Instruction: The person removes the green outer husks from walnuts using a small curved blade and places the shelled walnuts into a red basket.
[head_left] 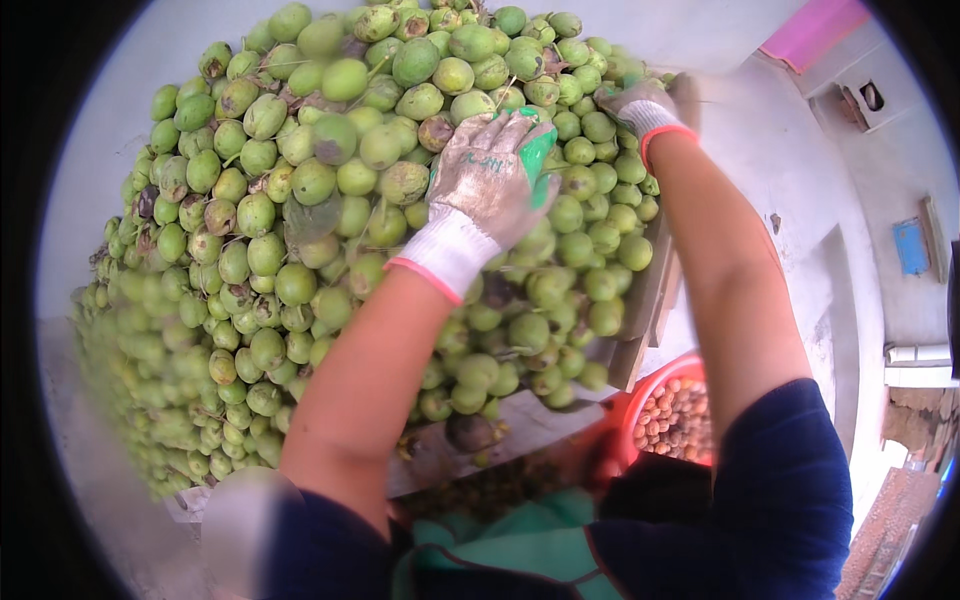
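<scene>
Your left hand (490,175) lay palm-down, fingers curled over green fruits (300,200); right hand (640,105), grip unreadable, reached beyond. Pile mostly unsorted; red basin (640,410) below partly filled.

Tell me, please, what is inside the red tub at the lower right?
The red tub holds small brown nuts, piled together. The right forearm and dark sleeve cover its far side and bottom.
</scene>
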